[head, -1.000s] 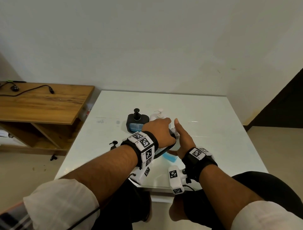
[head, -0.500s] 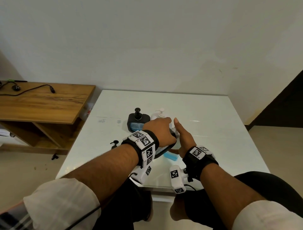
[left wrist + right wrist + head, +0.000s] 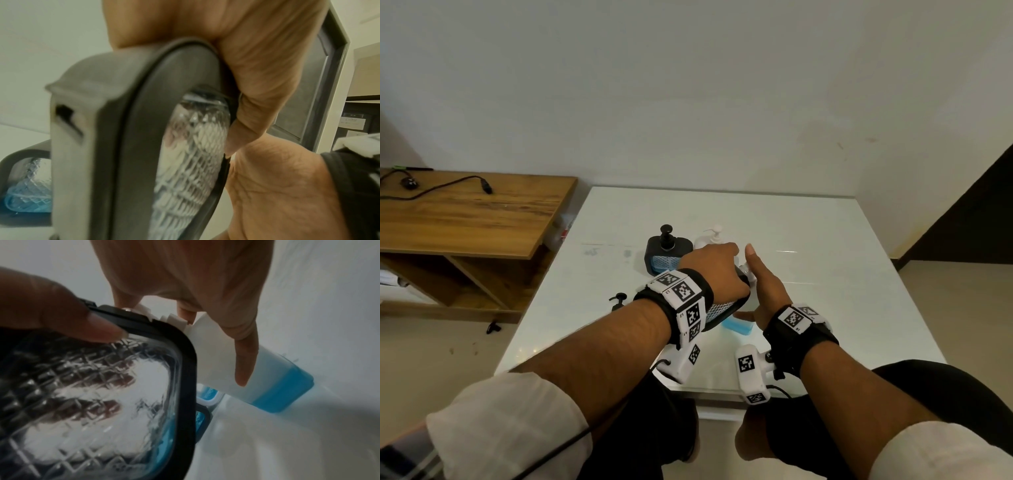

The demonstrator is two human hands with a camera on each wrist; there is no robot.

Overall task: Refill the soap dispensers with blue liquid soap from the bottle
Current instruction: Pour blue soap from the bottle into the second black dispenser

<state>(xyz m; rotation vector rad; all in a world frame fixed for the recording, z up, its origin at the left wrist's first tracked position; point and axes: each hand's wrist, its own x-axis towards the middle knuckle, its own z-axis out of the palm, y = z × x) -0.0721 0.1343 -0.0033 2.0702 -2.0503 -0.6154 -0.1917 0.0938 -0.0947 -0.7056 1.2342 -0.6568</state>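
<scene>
Item: your left hand [image 3: 717,270] grips 1 tilted dispenser [image 3: 92,402]; your right hand [image 3: 765,287] grips the bottle [image 3: 273,386], neck against dispenser's mouth, near bench [image 3: 825,240] front edge.

We see a glossy white table [image 3: 825,240], a matt grained wooden desk [image 3: 465,222], a black plastic-framed dispenser [image 3: 185,369] with clear diamond-textured panel, and a smooth translucent plastic refill bottle [image 3: 273,382].
</scene>
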